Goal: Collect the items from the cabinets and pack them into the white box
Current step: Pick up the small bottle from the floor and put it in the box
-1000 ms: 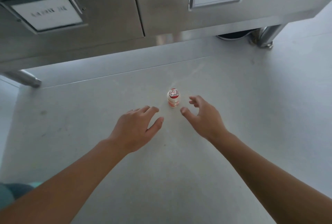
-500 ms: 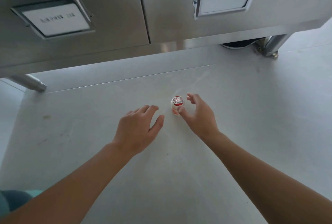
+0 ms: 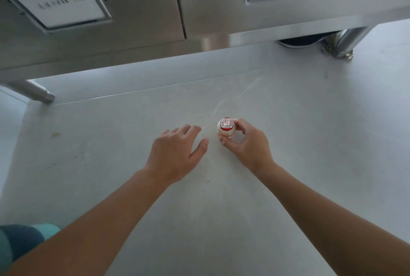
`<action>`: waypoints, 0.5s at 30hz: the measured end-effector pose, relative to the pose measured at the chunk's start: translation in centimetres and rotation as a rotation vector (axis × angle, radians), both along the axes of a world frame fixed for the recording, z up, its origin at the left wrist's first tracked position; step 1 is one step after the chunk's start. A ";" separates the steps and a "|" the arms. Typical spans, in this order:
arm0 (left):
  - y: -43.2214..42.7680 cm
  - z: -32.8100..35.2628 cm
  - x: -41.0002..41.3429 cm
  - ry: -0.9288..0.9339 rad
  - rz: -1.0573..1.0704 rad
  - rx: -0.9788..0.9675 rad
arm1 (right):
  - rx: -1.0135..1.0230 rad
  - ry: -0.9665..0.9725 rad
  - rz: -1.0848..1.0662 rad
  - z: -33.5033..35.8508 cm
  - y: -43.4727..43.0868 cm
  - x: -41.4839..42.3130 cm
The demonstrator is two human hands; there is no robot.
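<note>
a small bottle [image 3: 226,126] is standing upright on the floor [image 3: 310,142], in front of the cabinet [image 3: 144,20] and well short of its base. its long axis is pointing up toward the camera, so mostly its red-and-white foil top is showing.

the right hand [image 3: 248,147] is at the bottle and pinching it, the thumb [image 3: 224,140] coming in from the near side and the fingers [image 3: 240,125] curling round the far side. whether the bottle is touching the floor or just off it, the view is not telling. the left hand [image 3: 175,153] is lying palm down just beside it on the left, fingers spread and holding nothing. the right hand is the nearer one and is doing the work.

judging from this, the step in hand is taking up the bottle, and the move to come is a straight lift along its axis, then a carry to the white box, which is not showing here. nothing is standing close enough to block the lift.

further off, both cabinet doors are sitting closed, each carrying a framed label [image 3: 60,2] too blurred for reading. two metal legs [image 3: 348,43] are holding the cabinet up, and something dark [image 3: 306,39] is lying under it near the right one. a teal sleeve [image 3: 22,242] is showing at the lower left.
</note>
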State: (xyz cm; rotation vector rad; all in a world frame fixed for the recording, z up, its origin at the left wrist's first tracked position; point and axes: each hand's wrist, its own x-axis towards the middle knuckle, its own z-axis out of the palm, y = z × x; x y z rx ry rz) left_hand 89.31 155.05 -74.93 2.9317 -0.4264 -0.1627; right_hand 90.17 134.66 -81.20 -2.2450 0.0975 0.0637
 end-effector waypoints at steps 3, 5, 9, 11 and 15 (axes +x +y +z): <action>-0.2 3.1 -0.8 0.036 -0.002 0.030 | 0.043 0.016 -0.075 3.4 -0.8 -1.5; -0.6 6.6 -2.3 0.065 0.002 0.034 | 0.081 0.030 -0.134 7.2 -0.9 -3.1; -1.6 16.6 -4.9 0.093 -0.027 0.009 | 0.134 0.055 -0.219 17.2 -1.3 -6.3; -2.0 22.7 -5.8 0.116 -0.027 0.002 | 0.150 0.067 -0.234 23.2 -1.5 -7.6; -2.6 35.9 -6.5 0.107 -0.039 -0.010 | 0.150 0.046 -0.233 36.3 -1.9 -9.1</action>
